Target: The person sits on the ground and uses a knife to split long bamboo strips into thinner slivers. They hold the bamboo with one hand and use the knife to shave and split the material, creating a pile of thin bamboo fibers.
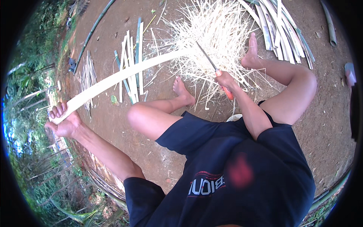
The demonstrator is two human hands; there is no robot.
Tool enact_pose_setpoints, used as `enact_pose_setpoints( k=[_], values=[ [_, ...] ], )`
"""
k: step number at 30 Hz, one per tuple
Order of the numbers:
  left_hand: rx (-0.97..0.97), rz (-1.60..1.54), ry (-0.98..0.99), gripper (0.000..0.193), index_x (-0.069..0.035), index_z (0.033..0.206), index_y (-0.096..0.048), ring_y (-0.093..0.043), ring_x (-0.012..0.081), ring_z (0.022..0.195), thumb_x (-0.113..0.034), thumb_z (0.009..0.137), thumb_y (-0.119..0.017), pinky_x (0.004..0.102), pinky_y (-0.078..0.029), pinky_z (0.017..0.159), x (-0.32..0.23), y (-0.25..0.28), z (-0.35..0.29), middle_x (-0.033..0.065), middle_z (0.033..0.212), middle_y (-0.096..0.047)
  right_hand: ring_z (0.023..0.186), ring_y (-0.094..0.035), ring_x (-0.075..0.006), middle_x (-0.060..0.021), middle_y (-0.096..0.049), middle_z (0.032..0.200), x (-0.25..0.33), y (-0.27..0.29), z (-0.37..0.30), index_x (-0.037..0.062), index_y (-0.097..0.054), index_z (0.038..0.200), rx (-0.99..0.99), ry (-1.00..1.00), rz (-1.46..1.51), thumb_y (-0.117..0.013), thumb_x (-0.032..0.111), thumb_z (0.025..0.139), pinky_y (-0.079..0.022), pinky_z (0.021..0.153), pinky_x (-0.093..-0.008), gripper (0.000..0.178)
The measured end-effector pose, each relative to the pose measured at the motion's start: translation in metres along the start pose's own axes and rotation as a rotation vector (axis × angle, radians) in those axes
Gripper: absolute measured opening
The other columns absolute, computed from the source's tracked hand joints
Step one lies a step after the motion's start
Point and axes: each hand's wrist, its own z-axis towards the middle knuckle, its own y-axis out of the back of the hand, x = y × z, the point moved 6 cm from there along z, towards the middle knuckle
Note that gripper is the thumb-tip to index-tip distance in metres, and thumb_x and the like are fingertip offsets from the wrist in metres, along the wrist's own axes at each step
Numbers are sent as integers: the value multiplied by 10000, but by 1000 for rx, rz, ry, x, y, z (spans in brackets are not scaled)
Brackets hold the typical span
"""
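My left hand [65,123], out at the far left, is closed around one end of a long pale bamboo strip [124,75]. The strip arcs up and to the right, and its other end comes in front of the shavings, close to the knife blade; glare hides whether they touch. In my right hand [227,80] is a knife [206,56] with an orange-red handle and a narrow dark blade pointing up and left. Beneath the blade and between my bare feet lies a large heap of pale bamboo shavings [211,32].
Split bamboo strips [278,32] are stacked at the upper right, beside a bamboo tube [329,24]. More strips [130,62] and thin sticks [88,73] lie left of the heap. A green pole [92,34] rests farther left. A pale bowl rim [235,117] shows by my shorts.
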Motion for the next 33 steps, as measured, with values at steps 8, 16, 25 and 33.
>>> enact_pose_setpoints(
  k=[8, 16, 25, 33],
  values=[
    [-81, 564, -203, 475, -50, 844, -535, -602, 233, 711, -416, 1030, -298, 377, -499, 709, 76, -61, -39, 83, 737, -580, 454, -515, -130, -83, -578, 639, 81, -5, -48, -27, -563, 986, -140, 241, 140, -578, 85, 778, -420, 406, -308, 237],
    [241, 1229, 140, 277, -21, 978, -523, -539, 106, 530, -284, 1019, -443, 213, -434, 457, 51, -77, -47, 38, 694, -550, 573, -610, -247, -137, -623, 696, 168, -52, -153, 36, -552, 1024, 0, 613, -120, -592, 142, 796, -483, 609, -390, 255],
    [240, 1126, 24, 199, 19, 991, -468, -637, 173, 707, -179, 1000, -469, 296, -607, 569, 48, -101, -86, 114, 856, -576, 685, -644, -408, -218, -622, 697, 203, -97, -211, 36, -553, 1036, 57, 966, -324, -639, 136, 779, -510, 639, -464, 288],
    [173, 1142, -47, 186, 44, 949, -464, -613, 165, 658, -137, 993, -473, 289, -590, 508, 51, -104, -107, 115, 826, -539, 766, -658, -419, -283, -640, 785, 177, -88, -202, 16, -530, 1164, 7, 904, -372, -658, 139, 775, -530, 725, -477, 428]
  ],
)
